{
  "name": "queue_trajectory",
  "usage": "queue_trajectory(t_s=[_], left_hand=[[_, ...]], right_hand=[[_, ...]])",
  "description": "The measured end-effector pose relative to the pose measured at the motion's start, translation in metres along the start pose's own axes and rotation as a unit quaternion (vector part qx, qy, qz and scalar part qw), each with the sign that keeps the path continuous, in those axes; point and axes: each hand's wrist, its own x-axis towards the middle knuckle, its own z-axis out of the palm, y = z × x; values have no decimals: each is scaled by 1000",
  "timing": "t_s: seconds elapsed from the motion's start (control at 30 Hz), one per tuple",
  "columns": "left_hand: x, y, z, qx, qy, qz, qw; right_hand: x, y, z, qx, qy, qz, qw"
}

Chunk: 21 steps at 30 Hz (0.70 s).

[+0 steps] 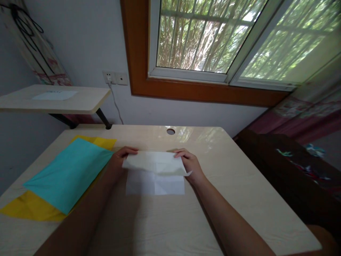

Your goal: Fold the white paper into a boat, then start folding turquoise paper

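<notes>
A creased sheet of white paper point(167, 185) is in front of me, its far part folded over and raised above the rest. My left hand point(123, 156) pinches the far left corner of that raised part, thumb along the top edge. At the far right corner, my right hand point(190, 165) grips the same sheet, its fingers partly hidden behind the paper. A crease runs down the middle, and a small corner sticks out by my right wrist. Left of my left forearm lies a turquoise cloth-like sheet point(70, 172) on top of a yellow one point(34, 208).
The sheets lie on a pale wooden table point(239, 199) with a round cable hole point(171, 131) near its back edge. A raised shelf point(87, 97) on black legs stands at the back left with a paper point(54, 95) on it. Behind are a socket point(109, 77) and a barred window point(202, 39).
</notes>
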Motion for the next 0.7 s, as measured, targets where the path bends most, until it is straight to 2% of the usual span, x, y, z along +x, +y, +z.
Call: queue_trajectory(t_s=[0.17, 0.37, 0.47, 0.53, 0.6, 0.7], left_hand=[[1, 4, 2, -60, 4, -19, 998], [-1, 15, 7, -85, -52, -83, 992], [0, 13, 9, -80, -50, -84, 992], [1, 8, 10, -100, -24, -68, 992], [2, 4, 11, -128, 5, -45, 991], [5, 2, 9, -121, 42, -27, 991]], right_hand=[[1, -5, -1, -5, 40, -3, 999], [-3, -5, 0, 4, 32, -25, 999], [-5, -13, 5, 93, 48, 19, 994], [-6, -19, 9, 171, 48, 73, 981], [-9, -22, 12, 201, 14, 109, 973], [-14, -20, 13, 155, -92, 145, 973]])
